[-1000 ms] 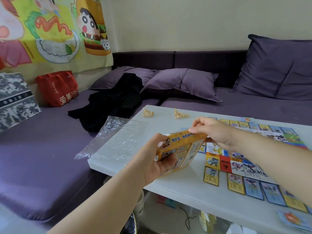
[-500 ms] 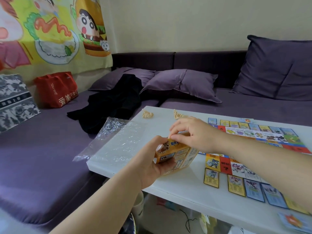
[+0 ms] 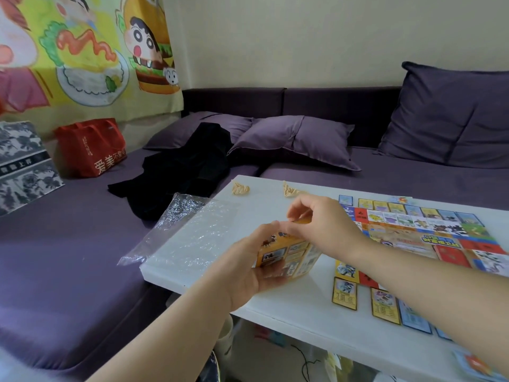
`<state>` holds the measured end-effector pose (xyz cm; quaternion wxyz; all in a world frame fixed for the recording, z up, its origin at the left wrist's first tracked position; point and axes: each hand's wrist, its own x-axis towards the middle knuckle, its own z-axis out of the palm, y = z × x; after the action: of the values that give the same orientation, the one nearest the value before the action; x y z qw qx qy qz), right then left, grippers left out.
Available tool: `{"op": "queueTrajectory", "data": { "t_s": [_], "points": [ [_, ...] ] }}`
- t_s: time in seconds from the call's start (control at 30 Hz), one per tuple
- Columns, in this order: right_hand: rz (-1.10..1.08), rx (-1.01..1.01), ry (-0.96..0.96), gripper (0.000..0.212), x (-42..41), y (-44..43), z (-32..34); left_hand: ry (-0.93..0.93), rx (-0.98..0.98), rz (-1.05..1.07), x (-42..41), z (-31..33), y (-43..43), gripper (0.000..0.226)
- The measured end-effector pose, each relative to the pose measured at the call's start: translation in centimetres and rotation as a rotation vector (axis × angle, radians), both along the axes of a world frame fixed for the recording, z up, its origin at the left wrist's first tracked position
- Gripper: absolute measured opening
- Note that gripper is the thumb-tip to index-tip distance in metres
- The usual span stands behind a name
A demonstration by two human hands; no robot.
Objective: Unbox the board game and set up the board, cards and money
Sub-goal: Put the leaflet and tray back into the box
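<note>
Two hands are working on one small yellow game box [image 3: 289, 256], which is being held just above the white table [image 3: 275, 304], near its left end and just left of the board [image 3: 413, 232]. The left hand [image 3: 248, 274] is cupping the box from below and behind, its fingers wrapping the underside and its thumb pressing along the near top edge, so that the printed face is tilting toward the camera and the top is staying reachable. The right hand [image 3: 322, 227] is reaching over the box's top, fingers curled and pinching at what seems to be the upper flap; whether the flap is being opened or pressed shut cannot be told, since the fingertips are hiding the edge. The board is lying unfolded on the table to the right of the box, with a row of property cards [image 3: 380, 299] sitting flat along the board's near edge, probably laid face up so they can be read. A crumpled clear plastic wrapper [image 3: 181, 232] is lying to the left of the box, overhanging the table's corner, presumably pushed aside out of the play area. No money is identifiable beside the board, so that part is apparently remaining to be set out.
</note>
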<state>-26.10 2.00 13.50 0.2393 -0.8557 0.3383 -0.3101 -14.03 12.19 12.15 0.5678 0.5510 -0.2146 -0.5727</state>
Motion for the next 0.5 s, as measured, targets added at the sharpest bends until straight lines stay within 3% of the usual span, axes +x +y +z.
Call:
{"op": "queueTrajectory", "data": {
  "t_s": [0.13, 0.27, 0.33, 0.43, 0.5],
  "points": [
    [-0.039, 0.036, 0.103, 0.029, 0.0, -0.3, -0.3, -0.072, -0.017, 0.001, 0.0, -0.4, -0.2, 0.031],
    [0.022, 0.12, 0.057, 0.013, -0.7, -0.3, 0.3, -0.006, -0.077, 0.106, 0.2, -0.2, -0.3, 0.025],
    [-0.049, 0.187, -0.037, 0.022, -1.2, -0.2, 0.9, -0.038, -0.143, 0.144, 0.1, 0.3, -0.2, 0.02],
    [-0.218, 0.509, -0.268, 0.06, -1.7, 0.5, 2.6, -0.189, -0.285, 0.159, -0.2, 1.9, -0.4, 0.01],
    [-0.203, 0.853, -0.461, 0.067, -1.8, 0.8, 4.2, -0.452, -0.409, 0.176, -0.2, 2.9, -0.9, 0.007]
  ]
}}
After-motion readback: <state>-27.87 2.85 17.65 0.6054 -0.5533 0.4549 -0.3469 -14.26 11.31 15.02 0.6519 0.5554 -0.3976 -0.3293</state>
